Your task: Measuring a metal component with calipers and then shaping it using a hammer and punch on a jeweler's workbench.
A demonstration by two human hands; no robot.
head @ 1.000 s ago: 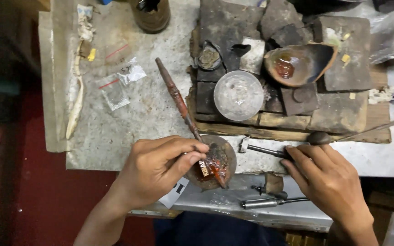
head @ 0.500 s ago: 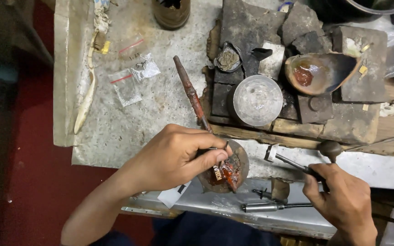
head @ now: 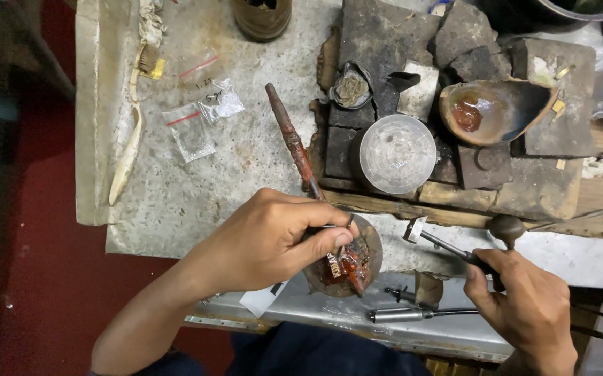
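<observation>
Our left hand (head: 266, 240) pinches a red-handled tool (head: 294, 143) over a round pad (head: 357, 261). Our right hand (head: 524, 306) grips a thin metal pick (head: 447, 248) at the counter (head: 245, 174) edge.

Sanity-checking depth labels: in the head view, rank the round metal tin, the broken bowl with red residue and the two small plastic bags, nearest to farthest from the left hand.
From the left hand:
1. Round metal tin, up and to the right on the dark blocks.
2. Small plastic bags, up and left on the grey bench.
3. Broken bowl with red residue, far upper right.
</observation>
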